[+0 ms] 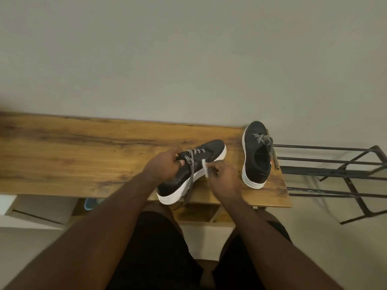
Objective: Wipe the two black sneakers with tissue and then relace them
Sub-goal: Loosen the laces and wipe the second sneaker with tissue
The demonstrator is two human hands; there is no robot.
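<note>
A black sneaker (206, 150) with a white sole lies tilted near the front edge of the wooden table (83, 155). My left hand (165, 164) grips its collar by the tongue. A speckled grey lace (191, 174) hangs over the sneaker's side toward the table edge. My right hand (225, 176) pinches the blurred white tip of a lace (205, 168) beside the sole. The second black sneaker (256, 158) stands at the table's right end, its lace loosely crossed and trailing off the edge. No tissue is in view.
A black metal rack (339, 176) stands to the right of the table. A plain wall runs behind it. Under the table sit a blue object (90, 204) and a white drawer unit (39, 210). My legs in dark shorts are below.
</note>
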